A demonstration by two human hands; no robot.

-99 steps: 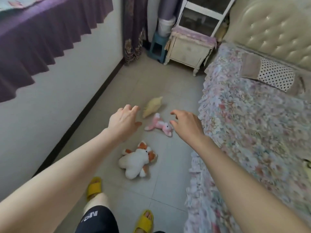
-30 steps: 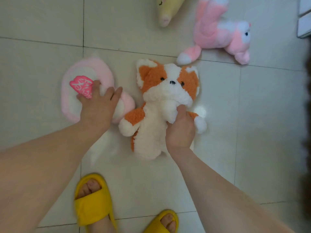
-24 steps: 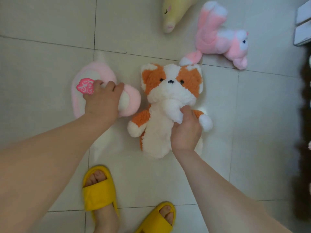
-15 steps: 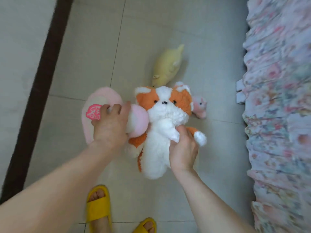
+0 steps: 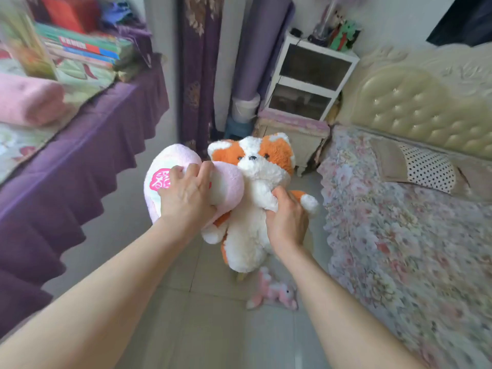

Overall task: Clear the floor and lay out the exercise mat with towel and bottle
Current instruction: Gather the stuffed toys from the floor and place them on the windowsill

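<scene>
My left hand [image 5: 187, 194] grips a pink plush slipper [image 5: 170, 166] with a bright pink patch, held up in the air. My right hand [image 5: 286, 217] is closed on the arm of an orange and white plush dog [image 5: 253, 182], which hangs upright beside the slipper and touches it. A small pink plush rabbit [image 5: 274, 292] lies on the tiled floor [image 5: 213, 328] below them. A rolled pink towel [image 5: 29, 101] rests on the table at the left. A rolled purple mat [image 5: 262, 46] stands upright in the far corner.
A table with a purple skirt [image 5: 66, 166] and stacked books [image 5: 82, 47] runs along the left. The bed with a floral cover [image 5: 404, 235] and a spotted pillow [image 5: 426, 167] fills the right. A white shelf unit [image 5: 308, 75] on a nightstand stands at the back.
Both hands have lifted the slipper and the plush dog off the floor to chest height. My view has swung up from the floor to the room. The pink rabbit stays on the tiles.
</scene>
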